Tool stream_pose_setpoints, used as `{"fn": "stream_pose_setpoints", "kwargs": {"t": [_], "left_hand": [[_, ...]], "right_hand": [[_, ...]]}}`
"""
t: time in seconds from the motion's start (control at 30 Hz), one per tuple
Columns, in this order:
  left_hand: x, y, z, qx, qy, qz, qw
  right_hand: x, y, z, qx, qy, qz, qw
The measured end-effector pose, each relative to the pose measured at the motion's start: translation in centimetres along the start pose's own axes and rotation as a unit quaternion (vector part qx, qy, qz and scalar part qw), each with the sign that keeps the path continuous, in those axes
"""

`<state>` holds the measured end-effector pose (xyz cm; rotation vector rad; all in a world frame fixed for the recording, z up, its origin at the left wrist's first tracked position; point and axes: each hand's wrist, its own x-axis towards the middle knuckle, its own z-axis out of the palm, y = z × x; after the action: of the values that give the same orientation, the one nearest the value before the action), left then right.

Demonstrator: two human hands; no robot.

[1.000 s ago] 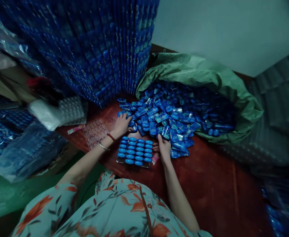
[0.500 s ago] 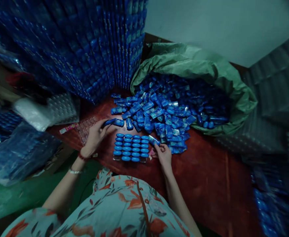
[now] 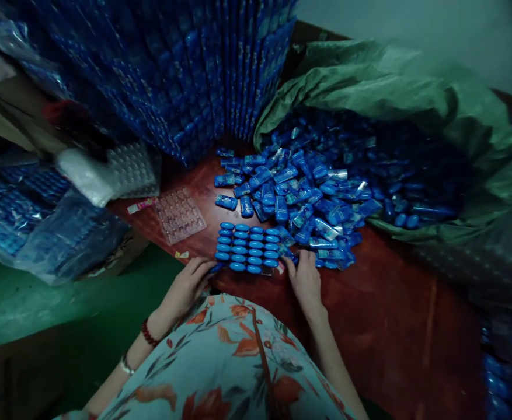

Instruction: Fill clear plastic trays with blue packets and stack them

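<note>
A clear tray filled with rows of blue oval pieces (image 3: 249, 248) lies on the red-brown table (image 3: 391, 326) just in front of me. My left hand (image 3: 188, 286) is at the tray's near left corner and pinches a blue piece (image 3: 215, 268) at its fingertips. At the near right corner my right hand (image 3: 305, 279) rests with fingers apart on the tray edge, beside a pink label. Behind the tray a heap of loose blue wrapped pieces (image 3: 299, 192) spills from a green sack (image 3: 391, 93).
An empty clear tray (image 3: 179, 214) lies left of the filled one. A tall stack of filled blue trays (image 3: 185, 76) stands behind. Bagged blue trays (image 3: 41, 233) and a white bundle (image 3: 84, 178) sit at the left. My floral sleeve covers the near edge.
My left hand has come back from the heap to the tray's near left corner with a blue piece. My right hand has shifted slightly along the tray's right corner. The view has tilted down.
</note>
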<state>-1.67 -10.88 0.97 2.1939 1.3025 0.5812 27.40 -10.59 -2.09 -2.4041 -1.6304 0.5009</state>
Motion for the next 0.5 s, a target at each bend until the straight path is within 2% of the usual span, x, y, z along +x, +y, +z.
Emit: {"fn": "stream_pose_setpoints", "kwargs": {"t": [0.13,0.3,0.4,0.5], "left_hand": [[0.9,-0.4,0.6,0.069,-0.03,0.041,0.996],[2.0,-0.2,-0.7,0.154,-0.108,0.113,0.976],[2.9,0.1,-1.3,0.173,-0.153,0.148,0.962],[3.6,0.3,-1.4,0.186,-0.174,0.158,0.954]], "right_hand": [[-3.0,1.4,0.1,0.081,-0.023,-0.034,0.996],[-6.2,3.0,-0.9,0.167,0.007,-0.073,0.983],[-7.2,2.6,-1.5,0.19,0.038,-0.087,0.977],[-7.2,1.7,-1.2,0.202,0.069,-0.168,0.962]]}}
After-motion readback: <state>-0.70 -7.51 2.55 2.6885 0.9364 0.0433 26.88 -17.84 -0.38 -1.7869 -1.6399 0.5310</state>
